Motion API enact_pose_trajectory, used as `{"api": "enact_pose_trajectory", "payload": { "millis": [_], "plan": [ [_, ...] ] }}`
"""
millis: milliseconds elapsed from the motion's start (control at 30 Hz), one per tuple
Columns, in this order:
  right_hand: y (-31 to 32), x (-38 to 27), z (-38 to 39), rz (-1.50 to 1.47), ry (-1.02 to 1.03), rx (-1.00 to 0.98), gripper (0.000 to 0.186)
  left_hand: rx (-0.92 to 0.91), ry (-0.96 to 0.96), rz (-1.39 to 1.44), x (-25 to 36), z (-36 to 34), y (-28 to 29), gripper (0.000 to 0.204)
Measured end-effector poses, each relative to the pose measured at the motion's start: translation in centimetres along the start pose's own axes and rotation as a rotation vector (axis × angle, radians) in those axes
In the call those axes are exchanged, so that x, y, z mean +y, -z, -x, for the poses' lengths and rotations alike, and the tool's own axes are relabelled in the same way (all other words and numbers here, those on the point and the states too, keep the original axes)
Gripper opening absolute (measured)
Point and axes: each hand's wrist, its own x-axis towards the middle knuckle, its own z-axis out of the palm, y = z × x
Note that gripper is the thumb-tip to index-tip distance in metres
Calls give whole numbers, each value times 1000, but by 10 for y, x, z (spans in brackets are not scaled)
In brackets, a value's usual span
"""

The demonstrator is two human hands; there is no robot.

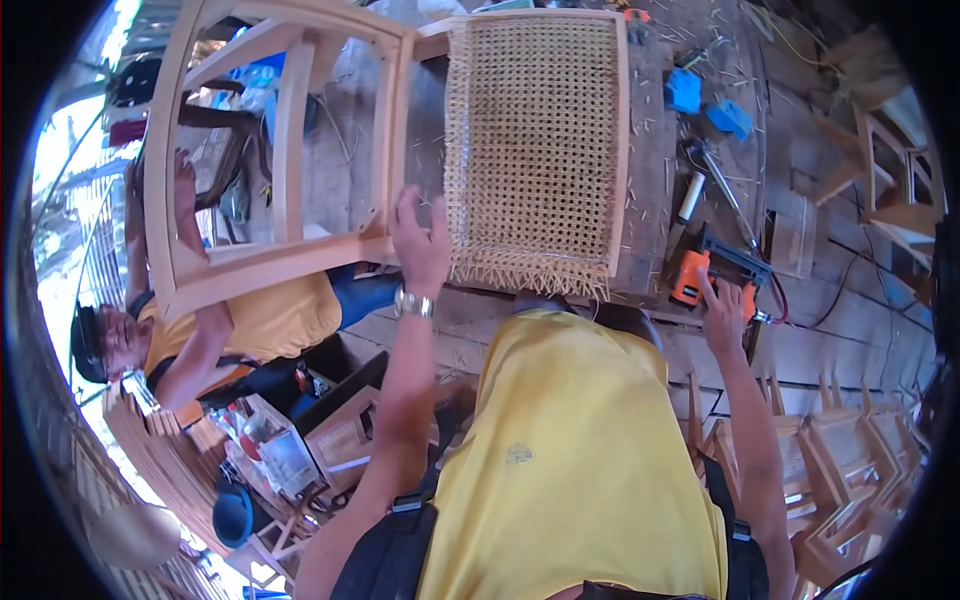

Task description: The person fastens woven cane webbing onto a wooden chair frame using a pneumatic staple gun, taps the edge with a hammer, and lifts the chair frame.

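Note:
My left hand [420, 230] has its fingers apart and slightly bent, between a light wooden chair frame [240, 280] and the left edge of a woven cane panel [530, 140], holding nothing that I can see. The panel lies in a wooden frame, with ragged strands along its near and left edges. My right hand [725, 305] is closed on an orange and black pneumatic nail gun [690, 275] with a hose, at the right of the worktable [650, 150].
A co-worker [260, 320] is at the left, an arm behind the chair frame. Blue pieces [683, 92], a long metal tool [720, 175] and a white cylinder [690, 195] lie on the table. Wooden chairs [850, 460] stand lower right; a cluttered box [270, 450] is lower left.

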Motion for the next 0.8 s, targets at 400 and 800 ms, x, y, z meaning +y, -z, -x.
{"api": "enact_pose_trajectory", "payload": {
  "millis": [400, 800],
  "plan": [
    [-5, 7, -15, -141, -28, -146, 79, -212, 463, -478, -110, -139, -23, 78],
    [10, 35, -82, 140, 80, -117, 82, -256, 401, -430, -93, -144, -32, 96]
  ]
}}
